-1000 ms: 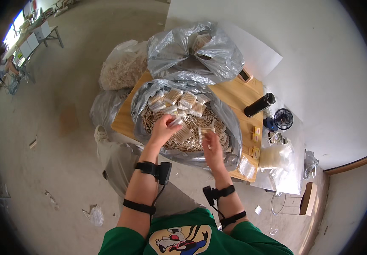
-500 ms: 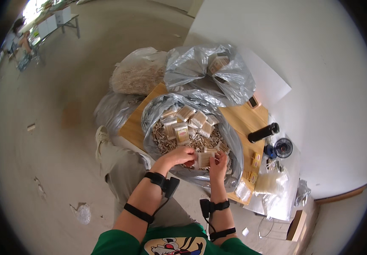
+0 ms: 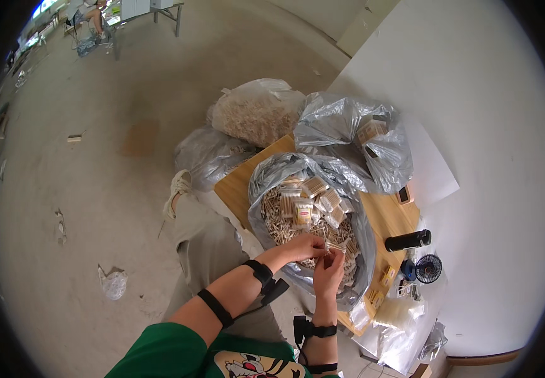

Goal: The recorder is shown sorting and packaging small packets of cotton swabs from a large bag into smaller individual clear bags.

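A large silver plastic bag (image 3: 365, 242) lies open before me, filled with loose cotton swabs (image 3: 277, 228). Several clear packets of cotton swabs (image 3: 302, 214) rest on top toward the far side, one with a red and yellow label. Over the near part of the bag, my left hand (image 3: 305, 247) and my right hand (image 3: 328, 272) are drawn close together, fingers pinched. Between them is a packet of cotton swabs (image 3: 335, 247), mostly covered by the fingers.
The bag sits on a wooden table (image 3: 382, 217). Along its right are a black bottle (image 3: 408, 240), a small fan (image 3: 428, 268) and a stack of clear plastic sleeves (image 3: 400, 313). Other filled bags (image 3: 256, 113) stand beyond. A person (image 3: 89, 16) sits far left.
My hands have come closer together, and the packet between them is now more hidden by the fingers. The view has shifted, so the bag and table appear further right and lower.
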The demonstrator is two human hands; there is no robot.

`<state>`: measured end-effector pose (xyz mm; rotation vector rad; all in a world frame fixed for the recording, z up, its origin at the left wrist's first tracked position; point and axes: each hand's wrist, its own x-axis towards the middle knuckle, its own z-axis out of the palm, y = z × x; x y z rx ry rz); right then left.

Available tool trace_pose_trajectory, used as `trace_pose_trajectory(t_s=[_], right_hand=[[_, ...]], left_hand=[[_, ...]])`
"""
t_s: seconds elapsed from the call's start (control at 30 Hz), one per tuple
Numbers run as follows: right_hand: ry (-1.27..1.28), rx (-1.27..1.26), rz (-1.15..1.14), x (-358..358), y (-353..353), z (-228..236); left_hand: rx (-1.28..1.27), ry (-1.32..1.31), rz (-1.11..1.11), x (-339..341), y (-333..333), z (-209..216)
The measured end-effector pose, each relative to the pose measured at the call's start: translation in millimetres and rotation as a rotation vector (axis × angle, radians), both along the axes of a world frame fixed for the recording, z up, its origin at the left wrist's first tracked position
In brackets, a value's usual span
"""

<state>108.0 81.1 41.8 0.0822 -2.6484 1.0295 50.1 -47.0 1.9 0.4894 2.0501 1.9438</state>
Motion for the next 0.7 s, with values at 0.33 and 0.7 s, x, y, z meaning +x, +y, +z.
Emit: trace_pose_trajectory(t_s=[0.33,0.7], right_hand=[[-0.03,0.068,0.032,-7,0,3],[0.08,0.117,0.068,-20,5,-5]], left_hand=[[-0.149,0.136,0.0,1,-5,4],[-0.112,0.198,0.063,0,-4,4]])
